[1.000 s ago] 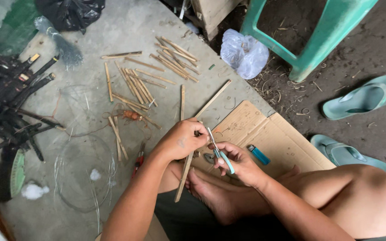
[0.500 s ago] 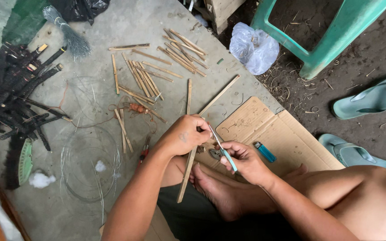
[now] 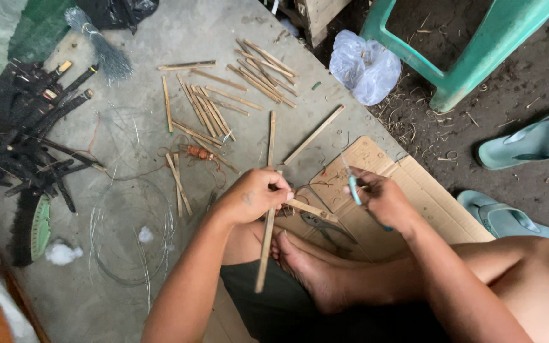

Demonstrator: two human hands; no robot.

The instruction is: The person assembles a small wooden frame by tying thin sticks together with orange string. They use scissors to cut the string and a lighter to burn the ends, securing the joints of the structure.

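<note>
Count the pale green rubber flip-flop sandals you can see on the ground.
2. One pale green flip-flop sandal lies on the dirt at the right edge; the other sits below it, beside the cardboard sheet, partly hidden by the person's knee.

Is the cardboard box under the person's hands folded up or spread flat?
Spread flat. The cardboard lies opened out on the ground, its flaps and creases showing, under the right hand and the left hand.

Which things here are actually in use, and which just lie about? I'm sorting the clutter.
In use: left hand gripping a bamboo stick; right hand holding a teal-handled tool; cardboard sheet under the work.

Lying about: loose bamboo sticks, black charred sticks, wire coil, plastic bag, green stool, sandals.
</note>
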